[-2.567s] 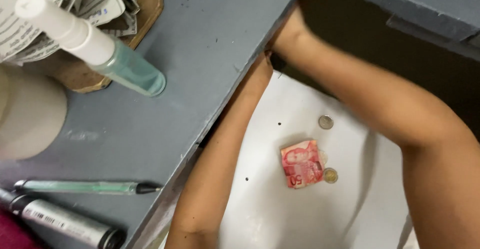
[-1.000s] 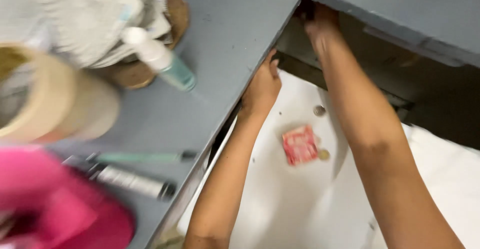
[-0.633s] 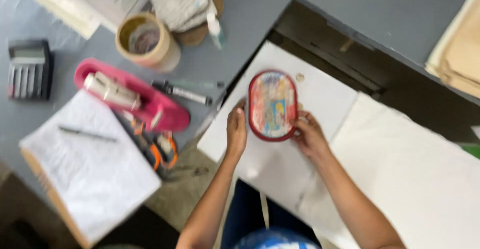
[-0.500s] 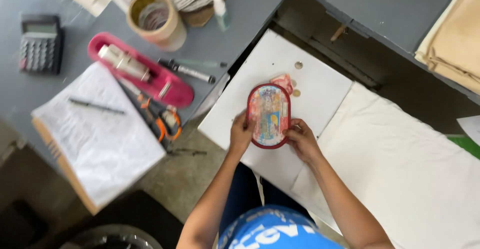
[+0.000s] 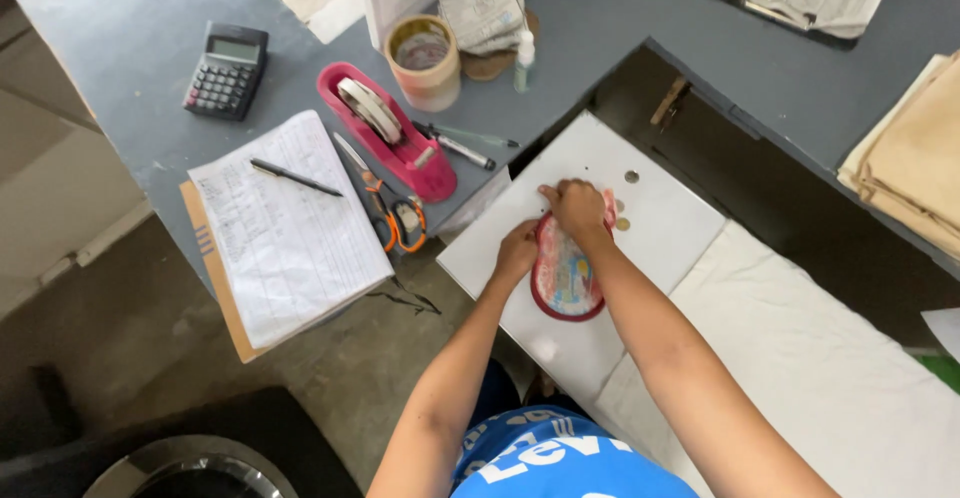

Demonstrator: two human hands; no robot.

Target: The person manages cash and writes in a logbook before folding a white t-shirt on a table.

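An oval pouch (image 5: 566,280) with a red rim and a colourful printed face lies flat on a white board (image 5: 668,220). My left hand (image 5: 517,252) grips its left edge. My right hand (image 5: 577,208) is closed over its far end, which hides that end. A folded red banknote (image 5: 611,208) peeks out just right of my right hand. One coin (image 5: 622,224) lies beside the note and another coin (image 5: 631,176) sits a little farther up the board.
On the grey desk to the left are a calculator (image 5: 225,70), a pink tape dispenser (image 5: 385,128), orange-handled scissors (image 5: 395,213), a clipboard with a written sheet (image 5: 285,228), a pen (image 5: 295,178), markers (image 5: 465,145) and a tape roll (image 5: 424,58). Folded cloth (image 5: 915,158) lies at the right.
My arms came out from under the desk edge. The oval pouch now lies on the white board, and my right hand has shifted from its right side up to its far end.
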